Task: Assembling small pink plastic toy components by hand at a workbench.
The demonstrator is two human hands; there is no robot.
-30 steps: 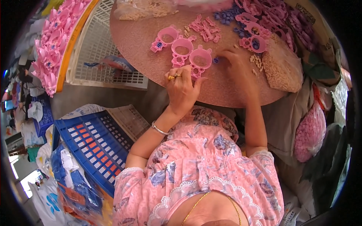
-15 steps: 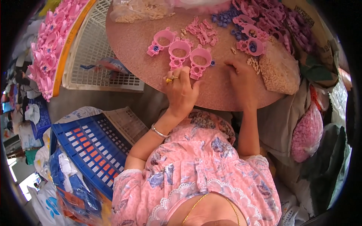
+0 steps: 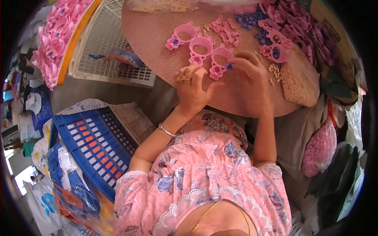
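Three pink plastic pieces, each a round ring with a small figure-shaped end, lie on the round table; the nearest pink ring piece is between my hands. My left hand is by the table's near edge, fingers bent and thumb stretched away, fingertips close to the middle ring piece. Nothing shows in its grasp. My right hand reaches over the table, its fingertips at a small blue plastic piece beside the nearest ring. It appears pinched; the fingers partly hide the grip.
Small pink parts lie beyond the rings, with blue parts and heaped pink pieces at the far right. A bag of beige bits rests at the right edge. At left stand a white crate and a blue rack.
My right hand has moved left and forward to the small blue piece, which has shifted against the ring. My left thumb has spread away from the fingers. The whole view has shifted slightly.
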